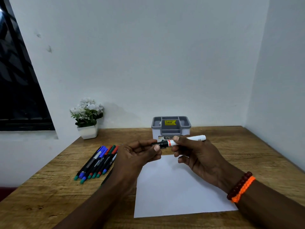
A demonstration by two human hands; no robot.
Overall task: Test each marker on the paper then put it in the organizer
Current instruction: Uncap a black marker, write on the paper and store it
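Observation:
A thick white marker (192, 139) with a red band and a black cap (160, 143) is held level above the far edge of the white paper (173, 187). My right hand (196, 154) grips its white barrel. My left hand (140, 154) pinches the black cap end between thumb and fingers. The grey organizer (171, 126) with a yellow sticker stands on the table just behind the marker. Several thin dark markers (97, 161) with blue, green and red caps lie in a bunch to the left of the paper.
A white pot of white flowers (87, 118) stands at the table's back left corner by the wall. The wooden table (49, 187) meets walls at the back and right. A dark window (18, 80) is on the left.

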